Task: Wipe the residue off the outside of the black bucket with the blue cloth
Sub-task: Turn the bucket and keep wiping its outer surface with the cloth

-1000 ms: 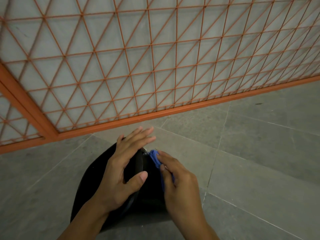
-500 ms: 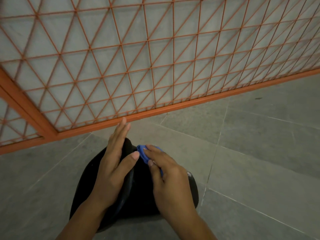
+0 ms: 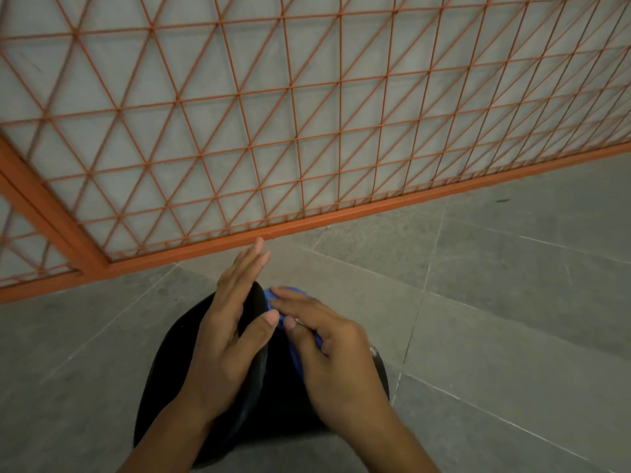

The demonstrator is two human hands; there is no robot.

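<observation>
The black bucket lies tilted on the grey tiled floor at the bottom centre, mostly covered by my hands. My left hand rests flat on its upper side, fingers straight and pointing away, thumb spread toward the cloth. My right hand presses the blue cloth against the bucket's right side, fingers bent over it and thumb tucked beneath. Only slivers of the cloth show beside and under the fingers. A pale speck of residue shows on the bucket's right edge.
An orange metal lattice fence with a solid orange bottom rail runs across just beyond the bucket. An orange post stands at the left. Grey floor tiles extend to the right.
My right hand has slid the cloth leftward and up along the bucket toward my left thumb. My left fingers have swung from pointing right to pointing more straight away.
</observation>
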